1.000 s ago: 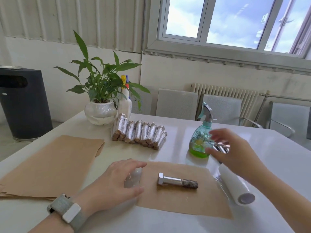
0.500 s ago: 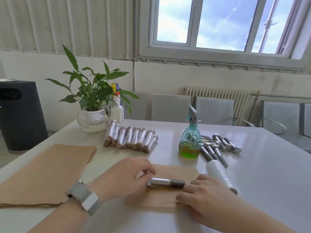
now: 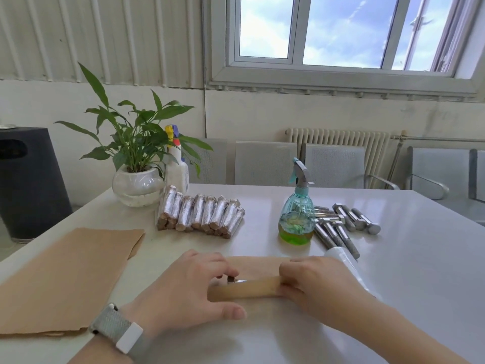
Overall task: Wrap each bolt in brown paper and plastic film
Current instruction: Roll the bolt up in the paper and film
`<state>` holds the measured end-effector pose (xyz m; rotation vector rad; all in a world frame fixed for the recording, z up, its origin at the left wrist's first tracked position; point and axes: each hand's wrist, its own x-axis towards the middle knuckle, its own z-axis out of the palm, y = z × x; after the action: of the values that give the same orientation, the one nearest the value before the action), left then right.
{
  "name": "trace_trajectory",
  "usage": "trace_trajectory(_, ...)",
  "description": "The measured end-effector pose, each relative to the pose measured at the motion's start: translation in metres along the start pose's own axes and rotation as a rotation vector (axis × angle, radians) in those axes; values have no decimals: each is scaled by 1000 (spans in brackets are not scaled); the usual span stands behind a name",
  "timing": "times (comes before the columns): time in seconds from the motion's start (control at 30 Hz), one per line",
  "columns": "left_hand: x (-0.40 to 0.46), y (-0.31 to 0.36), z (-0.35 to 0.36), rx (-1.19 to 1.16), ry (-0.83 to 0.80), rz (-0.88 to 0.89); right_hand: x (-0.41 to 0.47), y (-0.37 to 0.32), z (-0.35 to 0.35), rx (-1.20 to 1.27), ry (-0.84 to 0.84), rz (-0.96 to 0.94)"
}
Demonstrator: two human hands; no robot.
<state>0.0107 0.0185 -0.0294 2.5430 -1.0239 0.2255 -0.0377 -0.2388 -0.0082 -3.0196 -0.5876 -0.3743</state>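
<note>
A sheet of brown paper [image 3: 252,288] is rolled over a bolt [image 3: 234,280] near the table's front edge; only a bit of the bolt's head shows. My left hand [image 3: 189,290] grips the left end of the roll. My right hand [image 3: 317,281] holds its right end. A roll of plastic film [image 3: 346,261] lies just behind my right hand, partly hidden. Several bare bolts [image 3: 343,223] lie at the right. A row of several wrapped bolts [image 3: 200,215] sits further back.
A stack of brown paper sheets [image 3: 65,279] lies at the left. A green spray bottle [image 3: 298,208] stands beside the bare bolts. A potted plant [image 3: 137,164] and a white bottle [image 3: 178,166] are at the back left. Chairs [image 3: 265,162] stand behind the white table [image 3: 406,285].
The near edge of the paper has been folded up and rolled over the bolt. My right hand came back from the bolt pile to the paper's right end.
</note>
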Motion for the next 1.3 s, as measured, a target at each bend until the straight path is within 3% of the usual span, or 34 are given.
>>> trace_trajectory(0.2,7,5,8,158,149,-6,5,-1,12,5,85,153)
trace_trajectory(0.47,14,22,23,198,313,-92,2,-7,17,-24,188,98)
trace_trajectory(0.63,17,24,26,208,329,-139,-2,-10,15,-67,328,127)
trace_trajectory(0.8,17,27,26,205,342,-144,-7,-13,27,-116,286,27)
trace_trajectory(1.0,16,28,23,211,307,-181,-2,-11,26,4,151,-4)
trace_trajectory(1.13,15,35,19,271,319,-207,1,-10,28,93,152,-9)
trace_trajectory(1.2,15,40,16,331,361,-149,1,-10,28,117,149,-8)
trace_trajectory(1.3,19,49,17,486,424,79,2,-11,29,143,152,1)
